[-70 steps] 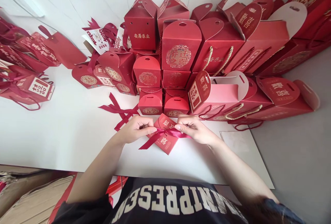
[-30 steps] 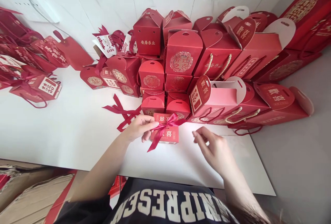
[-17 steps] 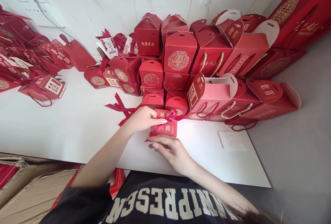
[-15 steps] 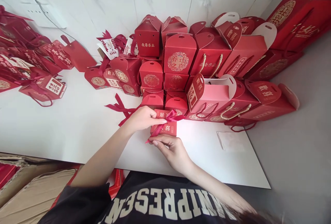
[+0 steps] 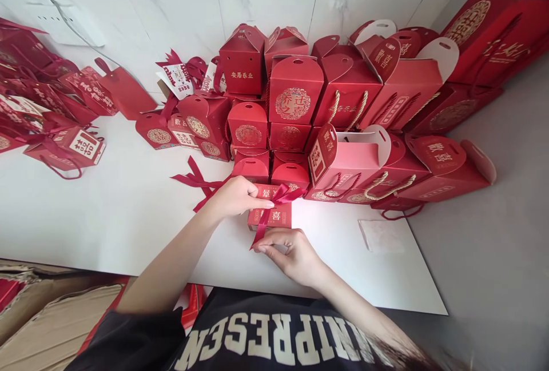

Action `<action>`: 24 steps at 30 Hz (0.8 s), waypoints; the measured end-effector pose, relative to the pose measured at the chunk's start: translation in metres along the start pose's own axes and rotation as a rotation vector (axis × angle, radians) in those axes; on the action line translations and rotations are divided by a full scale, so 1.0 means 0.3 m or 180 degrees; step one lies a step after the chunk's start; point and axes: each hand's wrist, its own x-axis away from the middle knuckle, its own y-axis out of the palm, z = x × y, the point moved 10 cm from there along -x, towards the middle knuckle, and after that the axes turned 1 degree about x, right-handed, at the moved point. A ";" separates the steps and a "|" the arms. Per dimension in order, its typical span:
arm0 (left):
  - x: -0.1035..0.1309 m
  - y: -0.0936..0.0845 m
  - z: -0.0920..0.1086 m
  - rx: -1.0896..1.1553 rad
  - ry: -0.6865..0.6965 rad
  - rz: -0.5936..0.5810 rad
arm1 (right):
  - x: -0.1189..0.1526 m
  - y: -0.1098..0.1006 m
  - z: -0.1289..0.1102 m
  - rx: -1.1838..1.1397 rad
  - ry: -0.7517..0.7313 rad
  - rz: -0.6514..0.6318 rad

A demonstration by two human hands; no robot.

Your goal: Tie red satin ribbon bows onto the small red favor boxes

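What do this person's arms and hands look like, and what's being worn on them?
The left hand and right hand are bare, with no gloves or bracelets showing. A short, dark sleeve covers the upper left arm, matching a dark top with pale block letters. The right sleeve isn't clear.

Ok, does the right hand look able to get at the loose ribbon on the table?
Probably not directly: the right hand pinches the bow's tail, and the left hand and left forearm lie between it and the loose ribbon.
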 end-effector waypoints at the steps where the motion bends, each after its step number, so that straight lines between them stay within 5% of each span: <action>1: -0.001 0.002 0.000 0.0035 0.0012 -0.0014 | -0.001 0.002 -0.004 0.0038 -0.0032 -0.0062; 7: -0.005 0.008 -0.005 0.0112 0.0059 -0.0017 | 0.000 0.007 -0.018 0.0211 -0.0160 -0.0376; 10: -0.012 -0.006 0.010 0.0012 0.0164 -0.0069 | 0.036 0.047 -0.051 0.0069 -0.0120 -0.1265; 12: -0.018 -0.004 0.027 -0.0048 0.0283 -0.0369 | 0.079 0.059 -0.090 -0.0013 -0.0057 -0.1980; 13: -0.019 0.000 0.037 -0.0061 0.0348 -0.0577 | 0.080 0.033 -0.108 0.0027 -0.0018 -0.2018; 19: -0.002 -0.012 0.071 -0.0075 0.0591 -0.1200 | -0.062 -0.264 -0.200 0.1028 -0.0377 0.0084; 24: 0.013 -0.013 0.059 -0.0045 0.0496 -0.1327 | -0.156 -0.247 -0.130 0.1171 -0.0299 0.0256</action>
